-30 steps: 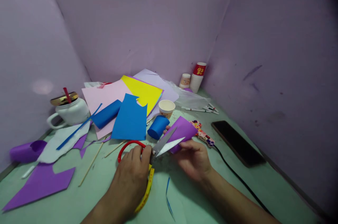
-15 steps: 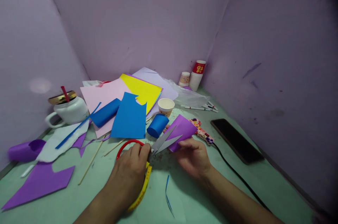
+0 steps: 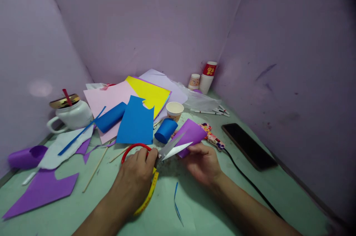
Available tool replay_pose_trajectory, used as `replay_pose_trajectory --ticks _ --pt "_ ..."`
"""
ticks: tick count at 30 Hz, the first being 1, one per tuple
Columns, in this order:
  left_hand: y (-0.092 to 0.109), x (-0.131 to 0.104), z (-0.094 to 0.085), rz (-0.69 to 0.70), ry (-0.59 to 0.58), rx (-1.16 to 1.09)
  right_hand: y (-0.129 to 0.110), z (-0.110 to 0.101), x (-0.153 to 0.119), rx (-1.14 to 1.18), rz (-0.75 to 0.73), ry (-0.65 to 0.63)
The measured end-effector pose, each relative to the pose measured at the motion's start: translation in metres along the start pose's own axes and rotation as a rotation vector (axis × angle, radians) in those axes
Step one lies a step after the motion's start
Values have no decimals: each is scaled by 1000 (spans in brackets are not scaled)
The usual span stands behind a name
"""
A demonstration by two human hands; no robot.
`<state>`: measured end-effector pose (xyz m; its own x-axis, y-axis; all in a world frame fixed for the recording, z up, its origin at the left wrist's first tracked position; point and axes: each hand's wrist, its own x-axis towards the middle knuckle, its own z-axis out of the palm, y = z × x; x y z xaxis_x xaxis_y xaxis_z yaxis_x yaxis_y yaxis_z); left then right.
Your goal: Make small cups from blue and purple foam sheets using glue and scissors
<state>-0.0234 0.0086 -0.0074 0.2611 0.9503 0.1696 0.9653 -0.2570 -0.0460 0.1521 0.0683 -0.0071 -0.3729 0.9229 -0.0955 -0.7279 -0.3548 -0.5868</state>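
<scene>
My left hand point(image 3: 136, 180) grips the red-handled scissors point(image 3: 168, 149), whose blades stand apart and reach over the purple paper. The purple paper point(image 3: 194, 130) is curved and held by my right hand point(image 3: 202, 161), thumb on its near side; some fingers are hidden behind it. A yellow measuring tape point(image 3: 150, 198) shows beside and under my left hand. Just behind the blades lies a blue paper roll point(image 3: 166, 130), with a paper cup point(image 3: 174, 110) past it. A thin blue strip point(image 3: 176, 204) rests on the table between my forearms.
Blue sheet point(image 3: 137, 123), yellow sheet point(image 3: 152, 93) and pink sheet point(image 3: 104, 97) overlap at centre-left. A white mug point(image 3: 75, 115) and purple scraps point(image 3: 41, 195) are left. On the right lie a phone point(image 3: 249, 146) and a patterned glue gun point(image 3: 213, 140) with a black cord. Cups point(image 3: 206, 84) stand behind.
The whole view has shifted slightly. The scissors blades have tilted a little and the lower one now looks brighter. Both hands keep their hold.
</scene>
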Motion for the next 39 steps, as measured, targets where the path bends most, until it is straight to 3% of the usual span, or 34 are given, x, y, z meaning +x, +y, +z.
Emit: replay_pose_trajectory --ticks 19,25,33,36,39 --pt "3 2 -7 -43 -129 -23 6 0 0 5 -21 6" --pt "2 1 -8 -41 -133 -90 8 -6 2 -19 -32 -32" --pt "-10 6 -9 -98 -133 -310 7 -8 7 -97 -108 43" --pt "-26 7 -16 -216 -193 -335 5 -14 10 -94 -154 112" --pt "-49 6 -18 -414 -227 -259 3 -20 11 -223 -170 60"
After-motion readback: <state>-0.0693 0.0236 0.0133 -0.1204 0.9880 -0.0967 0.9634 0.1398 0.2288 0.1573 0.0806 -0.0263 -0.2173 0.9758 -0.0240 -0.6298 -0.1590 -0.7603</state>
